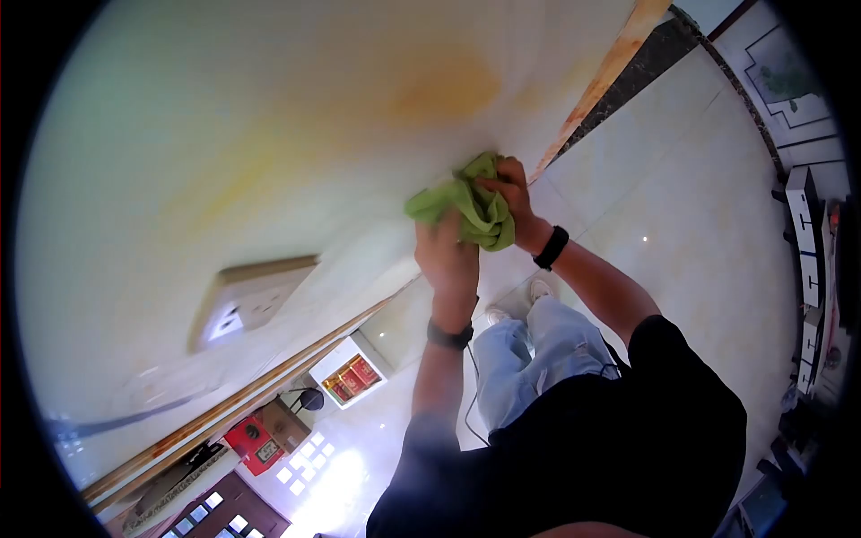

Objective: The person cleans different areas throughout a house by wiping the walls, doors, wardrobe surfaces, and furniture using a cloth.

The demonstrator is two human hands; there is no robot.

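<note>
Gripping a crumpled green cloth (pixel 489 220), the right hand (pixel 518 202) has its fingers curled into the folds, with cloth pinched against the palm. The left hand (pixel 446 255) meets the same cloth from the other side, but it is blurred, so I cannot tell whether its fingers are closed on it or only pressing. The cloth is bunched between the two, in front of a pale, glossy wall (pixel 341 134); whether it touches the wall is unclear.

Progress is hard to judge. The cloth is neither folded nor laid aside, so the work with it looks unfinished. An orange-yellow patch (pixel 448 85) shows on the wall beyond the cloth; it could be a mark or a reflection, and nothing marks off a treated area from an untreated one.

Farther out, a socket plate (pixel 256 300) sits on the wall to the left. Beyond the wall's wooden edging (pixel 601 81), light floor tiles (pixel 664 197) stretch away, with a white box (pixel 377 351) and a red box (pixel 254 444) lower left.
</note>
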